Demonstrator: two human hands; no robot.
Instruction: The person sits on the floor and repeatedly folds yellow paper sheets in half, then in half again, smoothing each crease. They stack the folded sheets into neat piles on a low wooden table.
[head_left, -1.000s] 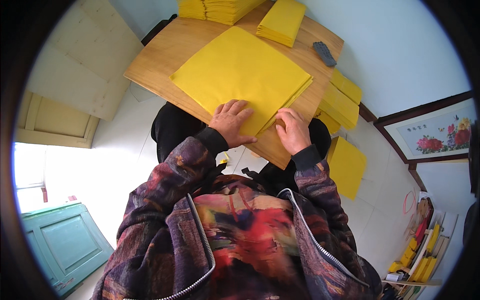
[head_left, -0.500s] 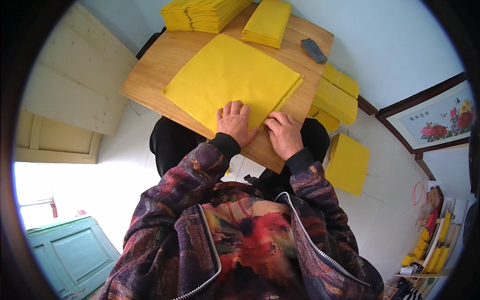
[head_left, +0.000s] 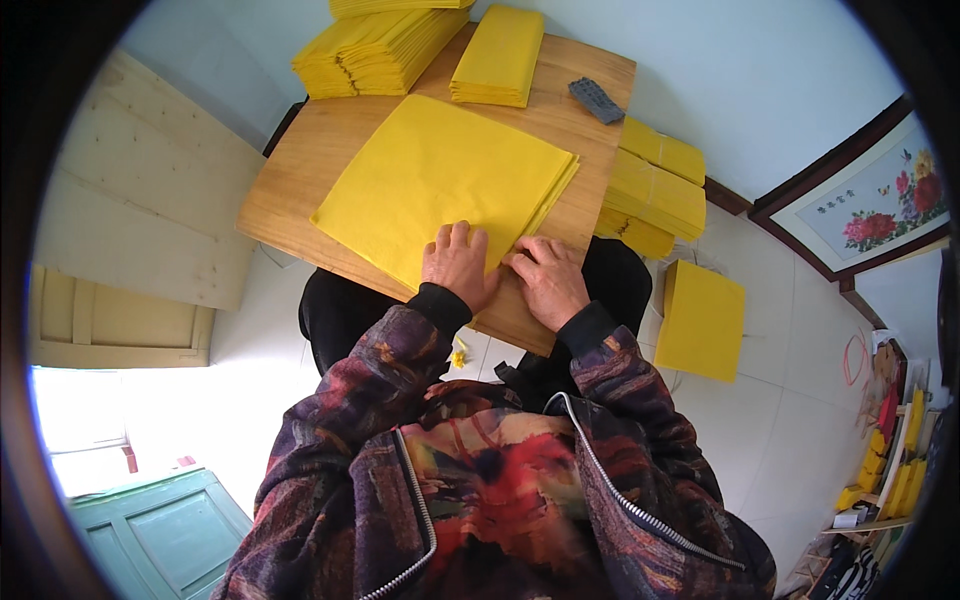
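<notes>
A thin pile of large yellow sheets (head_left: 440, 165) lies askew on the wooden table (head_left: 285, 190), its right edge showing several layers. My left hand (head_left: 460, 265) rests flat on the near part of the top sheet, fingers stretched out. Beside it, at the near right edge of the pile, my right hand (head_left: 548, 280) has its fingers bent, with thumb and fingertips closed on the sheets' edge near the corner. The two thumbs are close together. Whether the sheets are paper or cloth I cannot tell.
Folded yellow stacks (head_left: 375, 60) and a smaller folded bundle (head_left: 497, 55) stand at the table's far side. A dark grey object (head_left: 595, 100) lies at the far right. Tied yellow bundles (head_left: 655, 185) and a yellow block (head_left: 700, 320) are on the right, below table height.
The whole view has shifted a little, so the table sits lower and further left. Both hands stay on the near edge of the yellow sheets, with little visible movement.
</notes>
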